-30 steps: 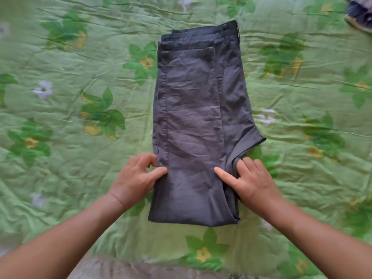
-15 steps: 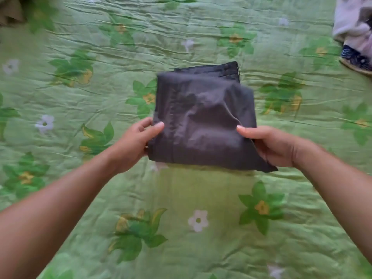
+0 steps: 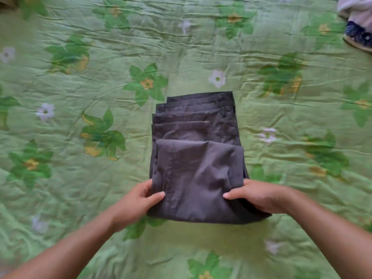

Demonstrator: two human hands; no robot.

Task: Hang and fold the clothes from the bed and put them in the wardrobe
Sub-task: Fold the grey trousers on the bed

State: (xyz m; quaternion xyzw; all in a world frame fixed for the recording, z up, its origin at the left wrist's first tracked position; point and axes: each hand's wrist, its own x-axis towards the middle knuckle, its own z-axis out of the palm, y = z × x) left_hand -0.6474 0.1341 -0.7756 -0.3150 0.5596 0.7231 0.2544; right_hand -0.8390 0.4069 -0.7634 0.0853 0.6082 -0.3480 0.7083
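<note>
- Two-handed hold: left grip (image 3: pixel 134 200) and right grip (image 3: pixel 259 196) pinch the near corners of dark grey folded cotton trousers (image 3: pixel 197 158), mid green-flowered bed (image 3: pixel 302 228).
- Folding seems done; next, lift level toward wardrobe.

Home bedroom; floral bedsheet (image 3: pixel 261 47); clothes (image 3: pixel 197 168).

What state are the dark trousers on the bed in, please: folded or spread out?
Folded: the trousers show stacked layers, left hand and right hand gripping the near fold.
</note>
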